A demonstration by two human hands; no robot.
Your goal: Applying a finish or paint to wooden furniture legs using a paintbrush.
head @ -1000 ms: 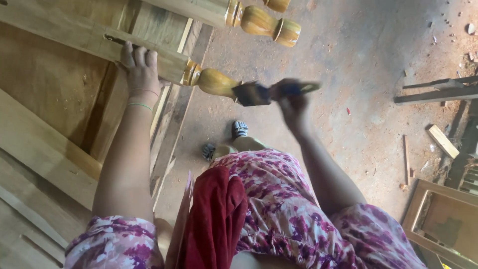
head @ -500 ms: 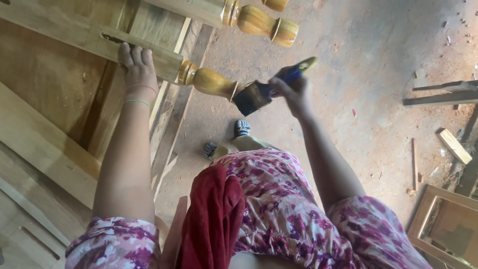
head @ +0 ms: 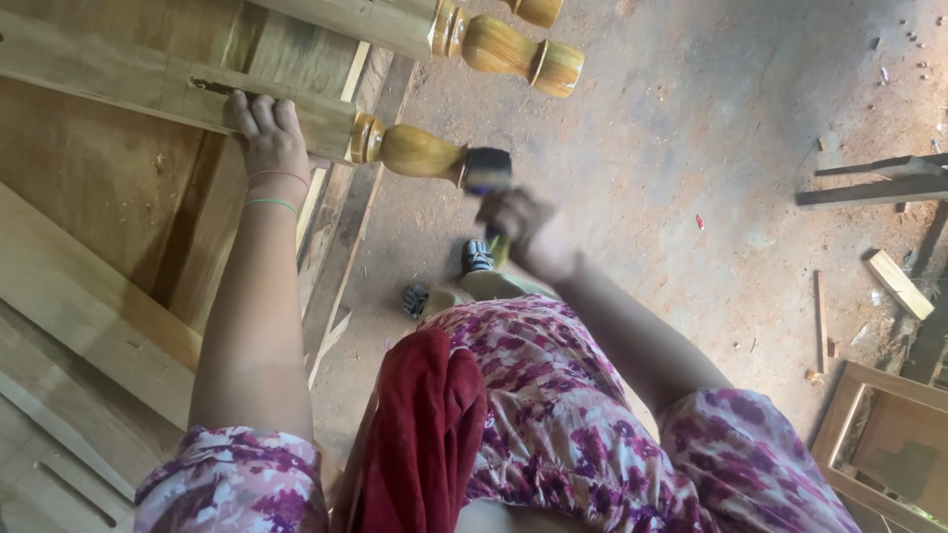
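The squared upper part of a turned wooden leg (head: 296,109) is gripped by the left hand (head: 267,138), fingers (head: 259,111) curled over its top edge, and the leg is held out level above the dusty floor (head: 711,148). A hammer (head: 486,170) is clasped in the closed right hand (head: 528,232), its dark head set against the leg's rounded foot end, though blur leaves the contact itself uncertain. A second turned leg (head: 509,49) is seen just above, and offcuts (head: 894,281) are scattered well off to the right.
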